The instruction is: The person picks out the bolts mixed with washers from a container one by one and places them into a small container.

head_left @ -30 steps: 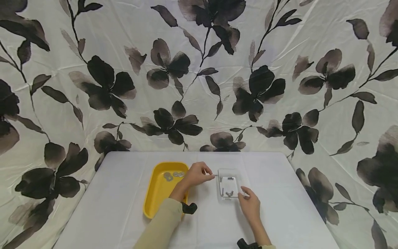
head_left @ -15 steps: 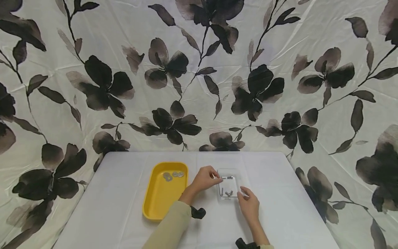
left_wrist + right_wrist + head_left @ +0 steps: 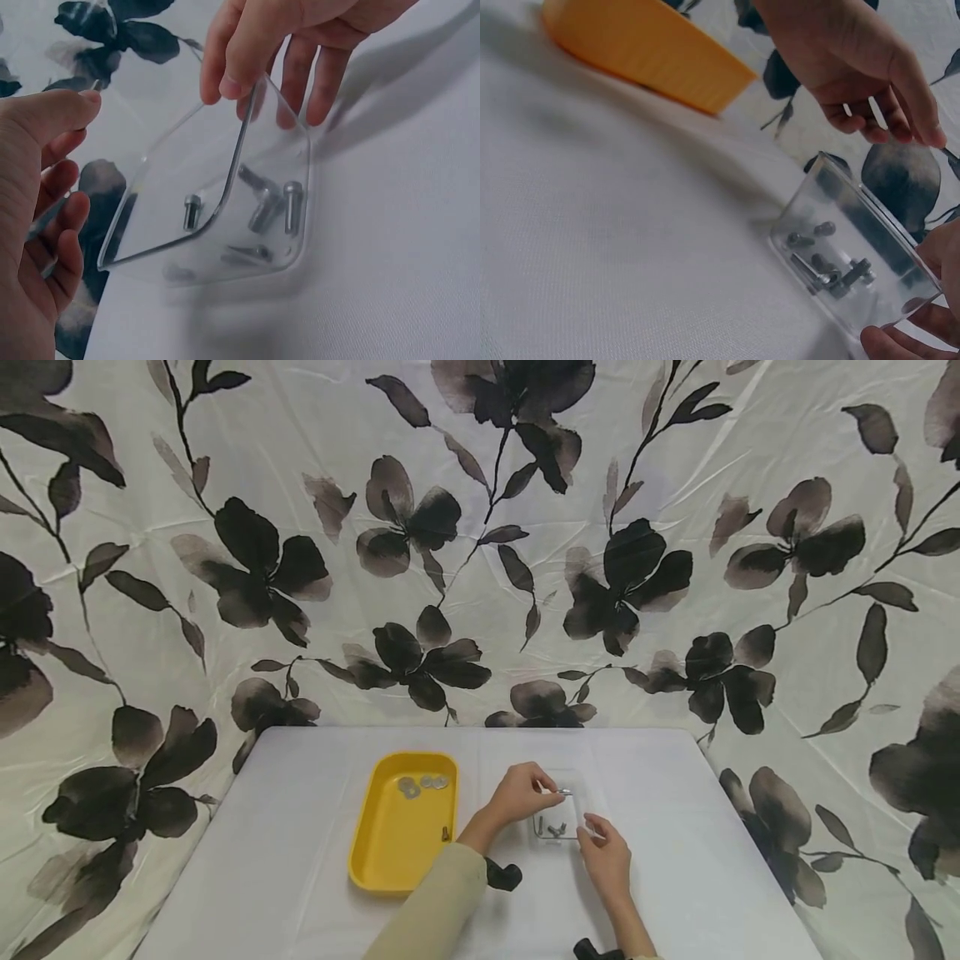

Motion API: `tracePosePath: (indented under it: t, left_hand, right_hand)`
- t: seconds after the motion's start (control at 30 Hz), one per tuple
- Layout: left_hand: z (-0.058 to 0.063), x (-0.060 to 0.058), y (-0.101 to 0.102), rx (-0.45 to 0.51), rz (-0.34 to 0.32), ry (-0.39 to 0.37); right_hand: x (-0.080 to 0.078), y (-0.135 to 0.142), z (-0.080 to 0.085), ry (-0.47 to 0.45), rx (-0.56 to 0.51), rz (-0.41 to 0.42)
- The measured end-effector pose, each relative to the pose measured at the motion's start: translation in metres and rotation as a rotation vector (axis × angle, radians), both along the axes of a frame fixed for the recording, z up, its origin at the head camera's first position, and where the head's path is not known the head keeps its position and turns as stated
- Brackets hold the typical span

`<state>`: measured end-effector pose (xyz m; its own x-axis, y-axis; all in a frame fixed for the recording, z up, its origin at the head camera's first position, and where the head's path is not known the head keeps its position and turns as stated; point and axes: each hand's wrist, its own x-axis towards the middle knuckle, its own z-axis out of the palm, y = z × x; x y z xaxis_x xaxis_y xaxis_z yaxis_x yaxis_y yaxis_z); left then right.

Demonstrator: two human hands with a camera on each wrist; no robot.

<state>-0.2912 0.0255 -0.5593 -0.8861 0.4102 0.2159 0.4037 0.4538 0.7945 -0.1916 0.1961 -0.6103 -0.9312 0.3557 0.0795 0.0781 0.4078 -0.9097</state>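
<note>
My left hand (image 3: 519,795) pinches a small metal bolt (image 3: 951,159) between thumb and fingertips, most of it hidden. This hand is over the far left part of a clear plastic container (image 3: 573,810). Several silver bolts (image 3: 293,206) lie loose inside the container. My right hand (image 3: 606,860) grips the container's near right wall, thumb and fingers on either side of its rim. To the left stands a yellow tray (image 3: 367,860). Several flat silver discs (image 3: 426,782) lie at its far end, and a single dark bolt (image 3: 446,834) lies by its right side.
A white cloth (image 3: 300,827) covers the table. Behind it hangs a flower-print sheet (image 3: 480,568). A black wrist camera (image 3: 504,875) sits on my left wrist, near the tray's right side.
My left hand has moved right, from beside the clear container to above it, still pinching the bolt. The bolt in the yellow tray now shows. My right hand stays on the container.
</note>
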Motion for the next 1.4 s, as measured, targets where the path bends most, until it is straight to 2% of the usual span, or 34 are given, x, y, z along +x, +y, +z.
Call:
tracePosePath:
  t: [0.23, 0.43, 0.6, 1.0, 1.27, 1.4]
  left_hand:
    - [0.006, 0.003, 0.006, -0.014, 0.006, -0.004]
    - [0.002, 0.006, 0.007, -0.031, 0.017, -0.048]
    - [0.0, 0.009, 0.002, -0.035, -0.005, -0.059]
    - [0.013, 0.011, -0.021, -0.13, -0.103, -0.043]
    - [0.026, 0.015, -0.042, -0.146, -0.142, -0.077]
    - [0.035, 0.019, -0.057, -0.148, -0.15, -0.071]
  right_hand:
    - [-0.001, 0.001, -0.001, 0.007, -0.011, 0.018]
    - [0.001, 0.0, -0.002, -0.002, -0.011, 0.021]
    - [0.003, -0.003, -0.003, -0.001, -0.014, 0.013]
    - [0.002, -0.001, 0.0, -0.003, -0.013, 0.01]
    - [0.003, -0.003, -0.001, -0.02, -0.006, -0.014]
    - [0.003, -0.005, -0.002, 0.01, -0.02, -0.001]
